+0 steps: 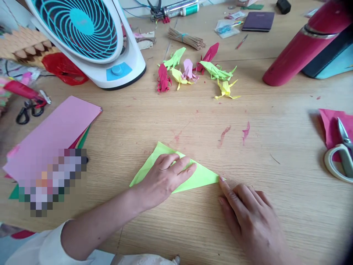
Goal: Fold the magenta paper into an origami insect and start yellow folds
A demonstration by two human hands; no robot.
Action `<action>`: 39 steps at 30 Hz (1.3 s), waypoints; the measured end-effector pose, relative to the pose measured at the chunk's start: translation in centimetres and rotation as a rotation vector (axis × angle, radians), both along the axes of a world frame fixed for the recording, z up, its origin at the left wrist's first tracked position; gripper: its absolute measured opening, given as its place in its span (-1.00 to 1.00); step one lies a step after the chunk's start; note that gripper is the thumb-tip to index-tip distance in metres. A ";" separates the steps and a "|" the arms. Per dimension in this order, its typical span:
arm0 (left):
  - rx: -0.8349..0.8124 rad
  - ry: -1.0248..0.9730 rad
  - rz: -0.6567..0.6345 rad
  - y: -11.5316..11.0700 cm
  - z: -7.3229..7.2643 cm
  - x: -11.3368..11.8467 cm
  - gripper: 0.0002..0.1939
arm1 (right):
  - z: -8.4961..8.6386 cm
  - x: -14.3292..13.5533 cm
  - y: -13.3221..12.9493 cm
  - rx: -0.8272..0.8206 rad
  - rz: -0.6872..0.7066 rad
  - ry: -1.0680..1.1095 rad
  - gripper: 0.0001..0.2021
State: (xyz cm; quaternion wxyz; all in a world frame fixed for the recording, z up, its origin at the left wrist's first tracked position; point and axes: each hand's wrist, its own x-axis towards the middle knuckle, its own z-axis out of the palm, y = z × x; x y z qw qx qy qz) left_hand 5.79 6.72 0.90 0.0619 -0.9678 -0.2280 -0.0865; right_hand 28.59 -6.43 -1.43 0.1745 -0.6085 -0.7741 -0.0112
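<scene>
A lime-green sheet of paper (pixel 202 175), folded into a triangle, lies on the wooden table in front of me. My left hand (pixel 168 175) rests across its middle with the fingers lying over the paper, pressing it down. At the paper's pointed right corner, the index fingertip of my right hand (pixel 245 209) touches the tip; the other fingers are bent and sit on the tabletop. Part of the paper is covered by my left hand.
Several folded paper figures (pixel 188 70) stand at the back. Left are a fan (pixel 117 71), a stack of coloured paper (pixel 55 129), black-handled scissors (pixel 23 116) and a pixelated object. Right are a red flask (pixel 292 55) and scissors (pixel 338 154) on red paper.
</scene>
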 end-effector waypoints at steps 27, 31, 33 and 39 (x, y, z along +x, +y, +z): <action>-0.201 0.315 0.292 -6.4 0.8 4.7 0.20 | 0.2 -0.1 -0.5 -0.063 -0.028 -0.056 -0.65; -0.203 0.318 0.293 -6.5 0.7 4.7 0.19 | 0.3 0.0 -0.8 -0.060 -0.055 -0.083 -0.60; -0.201 0.319 0.294 -6.6 0.6 4.7 0.18 | 0.4 0.0 -1.0 -0.051 -0.072 -0.103 -0.58; -0.213 0.331 0.299 -6.6 0.6 4.8 0.13 | 0.4 0.6 -1.3 -0.050 -0.187 -0.142 -0.50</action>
